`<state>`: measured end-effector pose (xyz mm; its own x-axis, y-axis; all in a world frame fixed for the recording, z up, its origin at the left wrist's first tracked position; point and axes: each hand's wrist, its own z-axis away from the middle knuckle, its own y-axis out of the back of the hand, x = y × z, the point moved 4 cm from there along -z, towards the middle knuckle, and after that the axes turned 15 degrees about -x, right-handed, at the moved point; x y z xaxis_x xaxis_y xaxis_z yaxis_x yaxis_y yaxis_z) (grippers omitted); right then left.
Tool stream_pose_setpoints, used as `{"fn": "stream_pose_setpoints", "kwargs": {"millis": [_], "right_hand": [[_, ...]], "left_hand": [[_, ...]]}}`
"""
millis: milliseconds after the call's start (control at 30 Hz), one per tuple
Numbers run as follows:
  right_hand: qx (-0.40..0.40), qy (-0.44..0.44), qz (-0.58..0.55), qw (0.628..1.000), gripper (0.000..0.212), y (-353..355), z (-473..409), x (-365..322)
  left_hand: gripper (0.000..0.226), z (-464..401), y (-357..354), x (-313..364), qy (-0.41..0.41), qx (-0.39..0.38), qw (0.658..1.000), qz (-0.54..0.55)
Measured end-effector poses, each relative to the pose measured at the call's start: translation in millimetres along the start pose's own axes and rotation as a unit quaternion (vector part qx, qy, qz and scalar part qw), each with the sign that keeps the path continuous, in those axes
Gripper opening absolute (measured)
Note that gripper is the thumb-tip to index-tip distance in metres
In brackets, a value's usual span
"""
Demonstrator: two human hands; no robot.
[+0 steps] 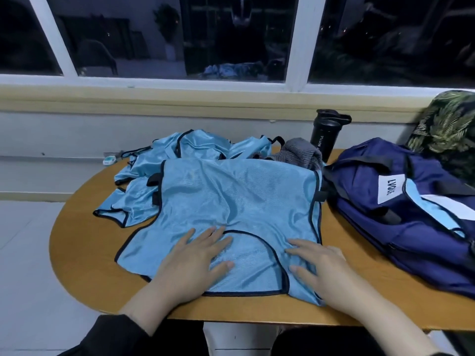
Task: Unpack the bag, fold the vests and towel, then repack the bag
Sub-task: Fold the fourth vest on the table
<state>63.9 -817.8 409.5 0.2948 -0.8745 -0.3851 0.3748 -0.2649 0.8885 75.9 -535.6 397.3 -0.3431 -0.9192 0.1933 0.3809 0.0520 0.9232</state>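
Left hand (195, 255): I see it flat, fingers straight, pressing the spread vest (239, 201)
Right hand (321, 265): flat too, fingers spread on the same vest
Vest: laid out mid-table (84, 265)
Other vests (164, 160): crumpled behind it
Towel (300, 152): bunched beside the black bottle (323, 137)
Bag (411, 217): on the right, a light-blue vest inside
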Motion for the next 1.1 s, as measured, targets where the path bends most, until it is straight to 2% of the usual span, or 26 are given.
{"fn": "stream_pose_setpoints", "kwargs": {"millis": [67, 133, 167, 233, 300, 367, 433, 567, 633, 700, 767, 833, 900, 967, 1100], "right_hand": [[0.059, 0.007, -0.035, 0.998, 0.032, 9, 0, -4], [0.156, 0.021, -0.076, 0.985, 0.026, 21, -7, -3], [0.214, 0.023, -0.087, 0.973, 0.024, 29, -11, 0], [0.296, 0.003, -0.102, 0.95, 0.027, 51, -23, 8], [0.327, -0.031, -0.1, 0.939, 0.039, 76, -36, 16], [0.299, -0.058, -0.09, 0.948, 0.048, 99, -52, 21], [0.236, -0.072, -0.048, 0.968, 0.049, 115, -69, 24], [0.094, -0.083, 0.03, 0.992, 0.026, 131, -89, 36], [0.049, -0.094, 0.047, 0.993, 0.015, 135, -93, 45], [0.042, -0.079, 0.027, 0.996, 0.019, 141, -92, 50], [0.059, -0.026, -0.079, 0.995, 0.013, 146, -88, 52], [0.067, 0.011, -0.233, 0.97, 0.021, 146, -86, 52], [0.063, 0.026, -0.325, 0.943, 0.033, 142, -89, 53], [0.067, 0.033, -0.351, 0.933, 0.036, 140, -94, 53], [0.126, 0.004, -0.384, 0.915, 0.032, 147, -100, 62]], "left_hand": [[0.089, 1, 5, -1, -0.014, 0.004, 1.0, 0.021], [0.102, 0, 14, 7, -0.025, 0.062, 0.996, 0.054], [0.096, -2, 22, 14, -0.034, 0.11, 0.991, 0.074], [0.068, -10, 35, 28, -0.06, 0.18, 0.976, 0.11], [0.038, -25, 41, 41, -0.09, 0.206, 0.969, 0.108], [0.025, -43, 42, 52, -0.111, 0.214, 0.966, 0.093], [0.028, -62, 40, 59, -0.124, 0.224, 0.964, 0.078], [0.051, -89, 23, 60, -0.082, 0.112, 0.989, 0.054], [0.057, -93, 16, 56, -0.056, 0.075, 0.995, 0.045], [0.059, -95, 15, 56, -0.051, 0.061, 0.996, 0.045], [0.059, -95, 16, 57, -0.05, 0.054, 0.996, 0.046], [0.059, -94, 18, 58, -0.05, 0.055, 0.996, 0.047], [0.059, -94, 18, 57, -0.048, 0.055, 0.996, 0.05], [0.06, -94, 17, 57, -0.046, 0.052, 0.996, 0.053], [0.06, -94, 16, 58, -0.054, 0.053, 0.996, 0.055]]}}
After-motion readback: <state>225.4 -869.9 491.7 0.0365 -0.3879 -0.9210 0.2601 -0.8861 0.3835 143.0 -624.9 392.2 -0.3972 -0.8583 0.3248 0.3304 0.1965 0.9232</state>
